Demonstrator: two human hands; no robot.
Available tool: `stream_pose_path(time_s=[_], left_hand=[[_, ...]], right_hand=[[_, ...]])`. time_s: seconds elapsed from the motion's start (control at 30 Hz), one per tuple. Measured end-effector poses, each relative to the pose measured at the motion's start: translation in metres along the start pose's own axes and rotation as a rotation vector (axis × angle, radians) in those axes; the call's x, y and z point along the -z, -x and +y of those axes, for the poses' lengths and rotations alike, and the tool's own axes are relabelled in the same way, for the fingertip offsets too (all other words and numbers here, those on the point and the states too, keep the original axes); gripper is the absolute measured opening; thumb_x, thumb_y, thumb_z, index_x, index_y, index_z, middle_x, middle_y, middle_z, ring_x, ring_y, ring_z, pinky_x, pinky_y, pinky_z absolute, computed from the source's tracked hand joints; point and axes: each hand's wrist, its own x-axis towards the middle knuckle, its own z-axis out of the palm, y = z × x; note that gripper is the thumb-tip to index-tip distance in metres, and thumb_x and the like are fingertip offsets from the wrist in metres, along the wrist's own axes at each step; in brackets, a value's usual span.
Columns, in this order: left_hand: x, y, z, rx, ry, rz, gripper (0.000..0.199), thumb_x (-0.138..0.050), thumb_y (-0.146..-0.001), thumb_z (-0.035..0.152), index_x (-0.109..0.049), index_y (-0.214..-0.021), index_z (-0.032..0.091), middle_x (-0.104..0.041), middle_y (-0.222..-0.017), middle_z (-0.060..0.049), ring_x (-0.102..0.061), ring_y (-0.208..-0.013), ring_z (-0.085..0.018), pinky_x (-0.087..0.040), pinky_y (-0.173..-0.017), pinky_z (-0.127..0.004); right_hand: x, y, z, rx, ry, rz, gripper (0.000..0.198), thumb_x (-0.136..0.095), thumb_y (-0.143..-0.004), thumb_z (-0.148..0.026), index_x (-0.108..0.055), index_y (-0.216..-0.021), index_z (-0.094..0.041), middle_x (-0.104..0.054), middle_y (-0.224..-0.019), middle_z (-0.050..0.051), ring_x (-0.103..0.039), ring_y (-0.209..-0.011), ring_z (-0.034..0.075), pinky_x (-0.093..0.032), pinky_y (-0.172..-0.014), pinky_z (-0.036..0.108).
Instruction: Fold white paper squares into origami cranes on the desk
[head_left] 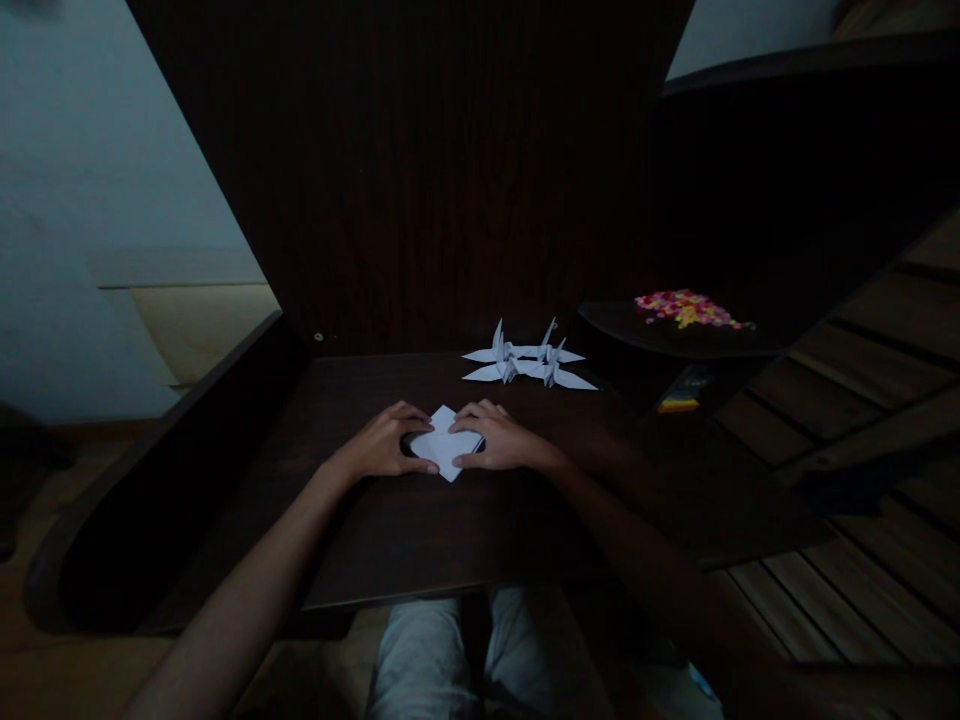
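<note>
- One camera is at work here, worn on the head of the person (pixel 255 580) at the table (pixel 390 545).
- It looks forward and steeply down, past the trouser legs (pixel 424 660) at the bottom edge to the dark upright panel (pixel 465 180) at the top.
- The left hand (pixel 386 440) and right hand (pixel 501 438) sit near mid-view, fairly small, well out from the lens.
- Its wide view reaches the wall (pixel 97 180) leftward and wooden slats (pixel 832 385) rightward.

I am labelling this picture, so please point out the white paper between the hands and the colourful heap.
White paper (pixel 445 445), head view: middle of its upper face.
Colourful heap (pixel 688 308), head view: its middle.
</note>
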Motion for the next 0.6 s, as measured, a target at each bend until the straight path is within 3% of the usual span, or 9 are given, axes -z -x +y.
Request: stream_pose_path(time_s=[0.27, 0.6], left_hand=[[0.005, -0.002, 0.002, 0.048, 0.013, -0.016, 0.06, -0.069, -0.068, 0.061, -0.068, -0.109, 0.017, -0.067, -0.116, -0.011, -0.058, -0.107, -0.026, -0.045, -0.094, -0.04], [0.009, -0.002, 0.007, 0.052, 0.012, -0.038, 0.054, -0.061, -0.076, 0.059, -0.07, -0.106, 0.014, -0.066, -0.12, -0.011, -0.058, -0.107, -0.026, -0.046, -0.094, -0.04]], right_hand=[[0.002, -0.001, 0.01, -0.002, -0.059, -0.003, 0.057, -0.079, -0.063, -0.048, -0.066, -0.113, -0.022, -0.06, -0.122, 0.007, -0.047, -0.114, 0.027, -0.035, -0.097, 0.044], [0.001, -0.001, 0.012, 0.012, -0.053, 0.021, 0.05, -0.073, -0.071, -0.049, -0.067, -0.112, -0.022, -0.063, -0.124, 0.007, -0.05, -0.115, 0.027, -0.036, -0.098, 0.043]])
